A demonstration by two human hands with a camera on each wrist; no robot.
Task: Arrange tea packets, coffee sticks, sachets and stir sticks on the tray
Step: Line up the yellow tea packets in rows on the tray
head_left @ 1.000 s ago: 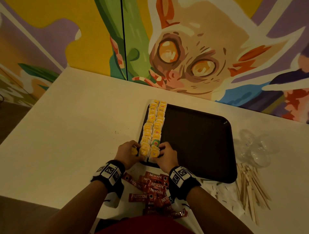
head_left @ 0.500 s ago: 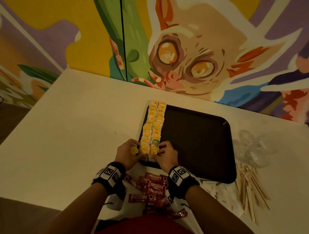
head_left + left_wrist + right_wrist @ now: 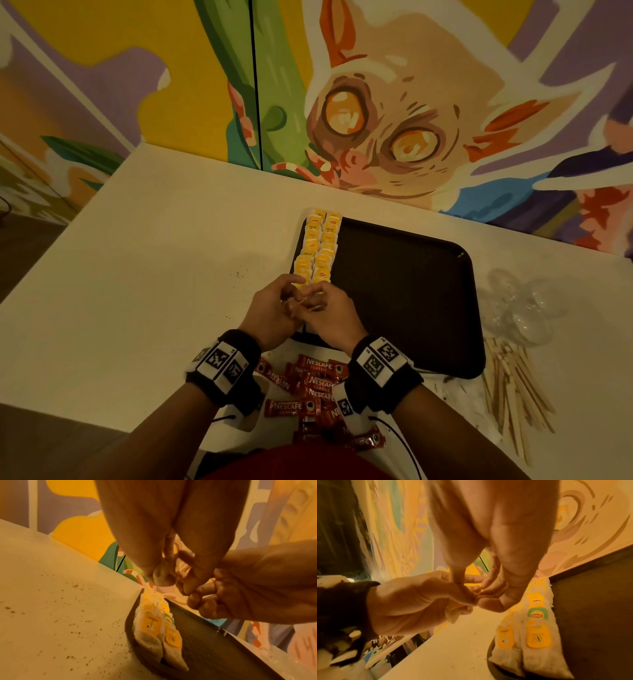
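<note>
Both the left hand [image 3: 274,310] and right hand [image 3: 330,313] pinch one tea packet [image 3: 453,612] with curled fingertips above the tray's [image 3: 411,291] near-left corner, where fumbling could scatter the two rows of tea packets [image 3: 317,250].

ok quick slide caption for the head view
Both hands, left hand and right hand, work one tea packet together above the near end of two tea rows on the dark tray.

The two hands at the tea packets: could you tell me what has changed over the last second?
Both hands have lifted off the near end of the tea packet rows and met above it; the left hand and right hand now pinch one tea packet together. The tray, coffee sticks and stir sticks stayed put.
</note>
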